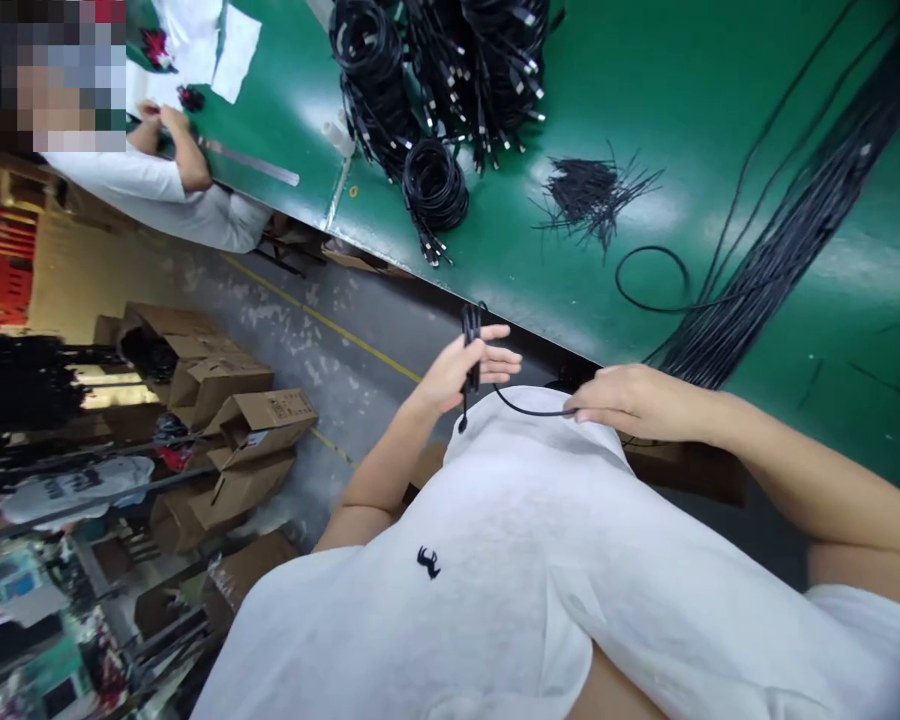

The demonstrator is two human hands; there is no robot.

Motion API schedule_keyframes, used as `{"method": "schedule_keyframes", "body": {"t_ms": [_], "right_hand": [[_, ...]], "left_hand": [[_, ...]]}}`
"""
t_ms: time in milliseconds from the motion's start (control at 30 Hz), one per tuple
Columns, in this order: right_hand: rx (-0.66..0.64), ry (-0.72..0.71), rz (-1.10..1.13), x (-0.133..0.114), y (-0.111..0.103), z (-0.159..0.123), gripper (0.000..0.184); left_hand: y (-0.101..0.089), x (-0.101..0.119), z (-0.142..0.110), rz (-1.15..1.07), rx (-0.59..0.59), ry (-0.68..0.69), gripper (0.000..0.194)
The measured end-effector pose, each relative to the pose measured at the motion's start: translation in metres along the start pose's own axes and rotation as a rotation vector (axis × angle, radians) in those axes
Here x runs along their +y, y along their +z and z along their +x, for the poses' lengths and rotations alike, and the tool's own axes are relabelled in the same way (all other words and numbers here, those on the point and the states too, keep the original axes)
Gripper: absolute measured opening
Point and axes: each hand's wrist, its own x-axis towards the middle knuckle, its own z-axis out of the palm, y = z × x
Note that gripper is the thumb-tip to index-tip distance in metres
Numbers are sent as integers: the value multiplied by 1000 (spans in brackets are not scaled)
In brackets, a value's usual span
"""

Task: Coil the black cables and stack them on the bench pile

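Observation:
Several turns of a black cable (472, 352) are looped around my left hand (450, 375), its fingers stretched out and its thumb against the coil. A short end with a dark tip hangs below that hand. From the coil the cable sags across to my right hand (622, 400), which is closed on it with the fingertips. Both hands are in front of my white shirt, by the table's edge. Near my right hand a long bundle of straight black cables (772, 265) lies on the green table (690, 80), with one loose loop beside it.
Coiled black cables (435, 185) with metal plugs are heaped at the table's far side. A pile of thin black ties (589, 195) lies nearer. At upper left a co-worker in a white shirt (142, 180) sits at the table. Cardboard boxes (262, 425) stand on the floor at left.

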Motion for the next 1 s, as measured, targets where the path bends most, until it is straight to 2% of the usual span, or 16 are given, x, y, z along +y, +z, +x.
{"method": "schedule_keyframes", "body": {"t_ms": [67, 133, 200, 300, 367, 433, 500, 567, 633, 667, 733, 800, 867, 1000], "right_hand": [[17, 3, 55, -12, -20, 20, 44], [76, 59, 75, -7, -35, 30, 44], [124, 118, 95, 4, -42, 33, 45], [143, 163, 139, 22, -39, 31, 47], [171, 193, 124, 44, -34, 22, 48], [269, 287, 31, 77, -29, 1, 49], [379, 457, -134, 112, -23, -29, 51], [397, 615, -307, 129, -15, -56, 51], [296, 620, -388, 116, -5, -68, 51], [224, 545, -378, 99, 0, -66, 51], [93, 305, -284, 52, 5, -48, 49], [39, 109, -191, 9, 1, -20, 49], [72, 60, -154, -13, -9, 6, 49], [130, 127, -129, -8, -25, 27, 48]], "left_hand": [[16, -14, 5, 48, -152, -60, 46], [28, -19, 5, 97, -323, -127, 47], [35, -19, 3, 124, -438, -181, 47], [38, -15, 1, 77, -494, -207, 44], [34, -10, -3, 16, -499, -195, 39], [25, 0, -9, -74, -425, -138, 33], [11, 15, -17, -194, -212, -23, 33], [-2, 30, -21, -314, 37, 92, 37], [-8, 37, -18, -362, 177, 113, 40], [-8, 36, -14, -344, 190, 86, 40], [-1, 24, -2, -232, 136, 12, 39], [11, 4, 9, -90, 15, -42, 37], [22, -15, 16, 22, -159, -109, 39], [41, -29, 15, 124, -480, -273, 47]]}}
